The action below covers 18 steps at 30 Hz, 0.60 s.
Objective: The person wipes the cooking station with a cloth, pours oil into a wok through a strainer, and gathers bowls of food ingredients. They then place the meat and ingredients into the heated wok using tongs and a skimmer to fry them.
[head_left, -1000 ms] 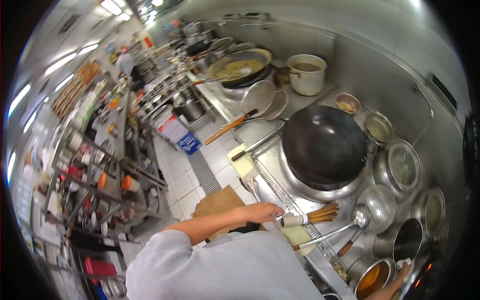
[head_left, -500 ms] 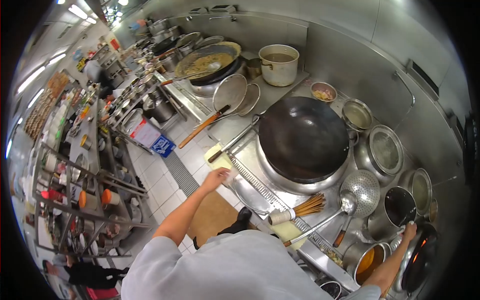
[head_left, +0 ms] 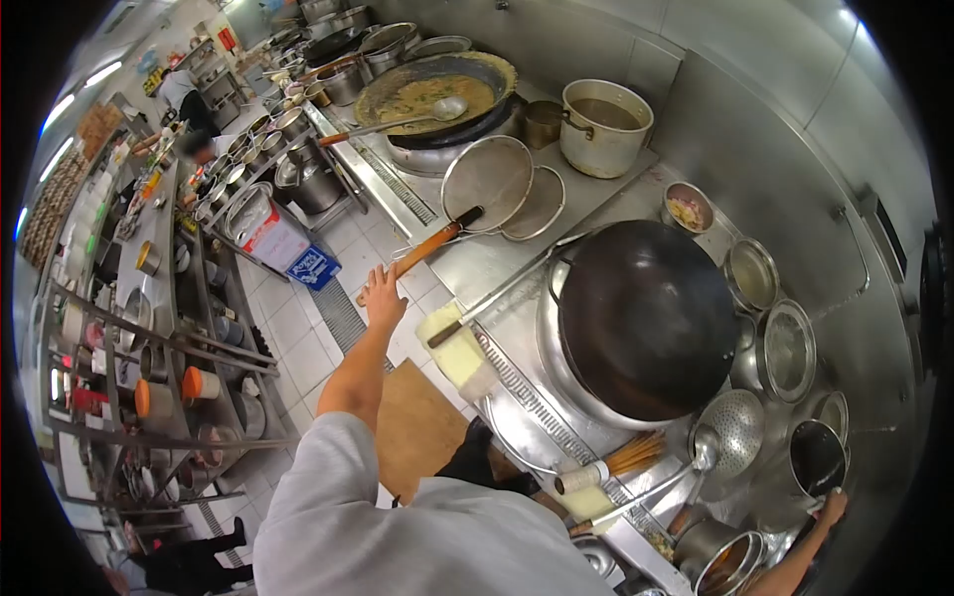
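Observation:
My left hand [head_left: 382, 296] is closed around the lower end of the wooden handle [head_left: 425, 247] of a round mesh strainer [head_left: 487, 179]. This strainer overlaps a second mesh strainer [head_left: 537, 204] on the steel counter. At the right edge, my right hand [head_left: 831, 507] is closed beside the rim of a deep pot with dark contents [head_left: 818, 455]; what its fingers hold is hard to make out. Between my arms sits a large dark wok [head_left: 646, 318] on a burner ring. A long-handled ladle [head_left: 706, 447] lies against a perforated skimmer [head_left: 733, 427].
A bamboo brush [head_left: 636, 454] lies at the counter's front edge, near folded yellow cloths [head_left: 452, 348]. Behind stand a white pot [head_left: 606, 129] and a wide pan of yellowish food [head_left: 427, 99]. Shelving [head_left: 159, 397] runs along the left, with other people [head_left: 189, 99] beyond.
My left hand has moved forward onto the strainer handle. My right hand stays near the dark pot. The view has shifted, so the counter items sit lower and further right.

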Motion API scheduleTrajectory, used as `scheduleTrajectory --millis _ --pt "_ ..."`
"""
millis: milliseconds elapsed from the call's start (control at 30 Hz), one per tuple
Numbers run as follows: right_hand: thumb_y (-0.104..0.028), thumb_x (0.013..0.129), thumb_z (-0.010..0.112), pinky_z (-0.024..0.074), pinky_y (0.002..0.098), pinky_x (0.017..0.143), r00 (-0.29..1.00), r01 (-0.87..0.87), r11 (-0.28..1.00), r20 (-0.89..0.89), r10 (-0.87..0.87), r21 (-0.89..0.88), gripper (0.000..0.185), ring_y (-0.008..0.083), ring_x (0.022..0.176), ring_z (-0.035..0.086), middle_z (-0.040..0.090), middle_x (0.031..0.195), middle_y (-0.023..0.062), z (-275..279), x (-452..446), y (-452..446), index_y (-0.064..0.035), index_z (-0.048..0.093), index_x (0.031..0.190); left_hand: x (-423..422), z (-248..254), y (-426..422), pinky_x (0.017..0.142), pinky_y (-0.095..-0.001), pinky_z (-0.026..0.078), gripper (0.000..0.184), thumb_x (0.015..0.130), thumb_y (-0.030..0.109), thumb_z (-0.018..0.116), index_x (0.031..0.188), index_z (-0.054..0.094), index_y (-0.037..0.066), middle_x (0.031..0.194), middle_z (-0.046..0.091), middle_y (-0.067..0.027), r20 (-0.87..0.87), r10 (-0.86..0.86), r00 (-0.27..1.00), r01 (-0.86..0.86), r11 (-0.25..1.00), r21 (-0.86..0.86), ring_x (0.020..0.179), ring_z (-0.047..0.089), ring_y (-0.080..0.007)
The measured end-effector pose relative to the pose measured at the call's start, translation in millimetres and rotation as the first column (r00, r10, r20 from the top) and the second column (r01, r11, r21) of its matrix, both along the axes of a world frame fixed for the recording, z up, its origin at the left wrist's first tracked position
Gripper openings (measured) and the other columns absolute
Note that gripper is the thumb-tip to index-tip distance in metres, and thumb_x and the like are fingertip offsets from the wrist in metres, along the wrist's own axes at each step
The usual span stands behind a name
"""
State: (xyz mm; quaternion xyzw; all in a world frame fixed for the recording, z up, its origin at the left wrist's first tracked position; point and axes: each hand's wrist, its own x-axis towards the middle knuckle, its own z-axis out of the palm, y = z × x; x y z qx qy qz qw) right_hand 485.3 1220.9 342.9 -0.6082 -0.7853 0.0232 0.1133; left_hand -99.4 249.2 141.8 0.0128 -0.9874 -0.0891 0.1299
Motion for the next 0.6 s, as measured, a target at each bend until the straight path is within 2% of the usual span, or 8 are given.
scheduleTrajectory --millis 33,67,167,300,367,433,500,600 --pt "-0.027 0.077 0.051 0.0507 0.0477 0.064 0.981 -0.107 0.992 0.167 0.094 0.072 0.034 0.0403 0.08 0.063 0.063 0.095 0.0238 -1 12 22 -0.0001 0.06 0.095 -12 -2 -6 0.097 -0.0557 0.037 0.08 0.068 0.011 0.073 0.139 0.036 0.015 0.14 0.036 -0.0147 0.075 0.056 0.996 -0.048 0.994 -0.1 0.129 0.036 -0.0343" --pt "-0.032 0.076 0.052 0.049 0.0481 0.058 0.966 0.1 0.995 -0.239 -0.1 -0.013 0.036 0.0381 0.069 0.062 0.063 0.088 0.0228 22 -16 -25 -0.001 0.061 0.091 -27 -14 -16 0.093 -0.0557 0.039 0.072 0.073 0.011 0.069 0.138 0.037 0.015 0.132 0.045 -0.0136 0.039 0.057 0.998 -0.05 0.985 -0.165 0.124 0.042 -0.0323" --pt "-0.034 0.076 0.051 0.0476 0.0451 0.05 0.964 0.072 0.997 -0.259 -0.063 0.026 0.037 0.0356 0.062 0.059 0.06 0.082 0.0199 18 -4 4 -0.0023 0.061 0.091 -71 -28 -46 0.088 -0.0515 0.042 0.058 0.08 0.009 0.06 0.135 0.04 0.015 0.119 0.053 -0.0117 0.239 0.093 0.967 -0.081 0.995 -0.06 0.116 0.048 -0.0302" --pt "-0.028 0.078 0.047 0.0499 0.0413 0.04 0.934 0.183 0.979 -0.296 -0.201 -0.088 0.032 0.0348 0.062 0.061 0.06 0.084 0.0176 47 -29 -25 -0.0073 0.059 0.099 -97 -28 -68 0.084 -0.0479 0.043 0.048 0.083 0.006 0.052 0.13 0.044 0.014 0.108 0.057 -0.0095 0.229 0.101 0.968 -0.072 0.989 -0.128 0.108 0.052 -0.0282" --pt "-0.027 0.077 0.047 0.0494 0.0421 0.04 0.934 0.227 0.962 -0.246 -0.26 -0.155 0.031 0.0339 0.06 0.06 0.059 0.085 0.0176 58 -48 -40 -0.0068 0.058 0.097 -98 -30 -68 0.083 -0.0455 0.042 0.043 0.08 0.005 0.053 0.122 0.052 0.013 0.106 0.056 -0.0097 -0.142 0.001 0.99 -0.021 0.99 -0.138 0.105 0.052 -0.0281" --pt "-0.027 0.077 0.046 0.049 0.042 0.04 0.93 0.233 0.962 -0.258 -0.263 -0.139 0.031 0.0333 0.06 0.06 0.059 0.084 0.0175 61 -62 -55 -0.0065 0.058 0.097 -99 -26 -54 0.084 -0.0449 0.041 0.039 0.076 0.003 0.053 0.114 0.057 0.012 0.105 0.056 -0.0102 -0.274 -0.191 0.943 0.183 0.982 -0.054 0.103 0.052 -0.0285" --pt "-0.026 0.076 0.046 0.0487 0.0418 0.04 0.925 0.243 0.962 -0.268 -0.269 -0.126 0.032 0.0327 0.06 0.06 0.059 0.084 0.0174 58 -72 -67 -0.0062 0.058 0.097 -94 -36 -35 0.082 -0.042 0.045 0.039 0.076 0.003 0.055 0.115 0.058 0.009 0.109 0.056 -0.0107 -0.022 -0.428 0.903 0.429 0.903 0.01 0.1 0.054 -0.0285" --pt "-0.025 0.074 0.046 0.048 0.0427 0.04 0.905 0.167 0.96 -0.351 -0.239 -0.224 0.031 0.0327 0.06 0.059 0.058 0.082 0.0175 50 -73 -59 -0.0044 0.058 0.094 -90 -30 -8 0.08 -0.041 0.048 0.041 0.078 0.005 0.056 0.119 0.056 0.011 0.115 0.056 -0.0094 -0.102 -0.402 0.91 0.412 0.904 0.11 0.101 0.055 -0.0283"
